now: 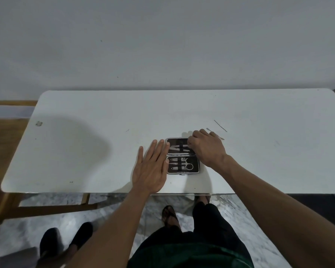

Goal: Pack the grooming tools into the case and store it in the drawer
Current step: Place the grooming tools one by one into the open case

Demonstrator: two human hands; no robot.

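Note:
A small dark grooming case (182, 156) lies open on the white table (104, 144), near its front edge. Scissors (188, 164) and clippers sit under the strap of its near half; slim metal tools (179, 148) lie in the far half. My left hand (153, 167) rests flat on the table, fingers spread, its fingertips touching the case's left edge. My right hand (206, 147) is curled over the case's far right corner, fingertips pinched at a slim tool there. Two thin loose tools (220, 125) lie on the table just beyond my right hand; one is partly hidden by it.
The table stands against a plain white wall. A wooden frame (46, 207) shows under the table at the left. Another person's dark shoes (66, 242) stand on the marble floor at the lower left. My own legs and feet are below the table edge.

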